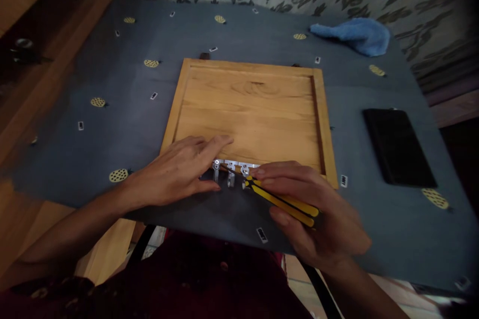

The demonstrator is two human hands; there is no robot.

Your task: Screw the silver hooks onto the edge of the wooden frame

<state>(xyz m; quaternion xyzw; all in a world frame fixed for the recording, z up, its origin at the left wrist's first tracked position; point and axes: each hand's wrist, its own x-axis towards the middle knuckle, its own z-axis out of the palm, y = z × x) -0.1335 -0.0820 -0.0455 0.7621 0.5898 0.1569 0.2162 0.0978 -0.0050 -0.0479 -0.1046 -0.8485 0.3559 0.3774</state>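
Observation:
A shallow framed wooden panel (pixel 247 109) lies on the table in front of me. Along its near edge runs a silver metal hook rail (pixel 231 165) with several small hooks, and a cross-head screw shows at its left end. My left hand (pixel 179 169) rests over the panel's near left corner, thumb and forefinger spread apart beside the rail. In my right hand (pixel 318 204) is a yellow and black screwdriver (pixel 282 201), gripped by its handle. Its thin shaft slants left across the hooks toward that left screw; whether the tip touches it, I cannot tell.
A patterned blue-grey cloth covers the table (pixel 123 79). To the right lies a black phone or tablet (pixel 398 147). A crumpled blue cloth (pixel 355 35) is at the back right, near the patterned wall. Wooden furniture (pixel 56 60) borders the left side.

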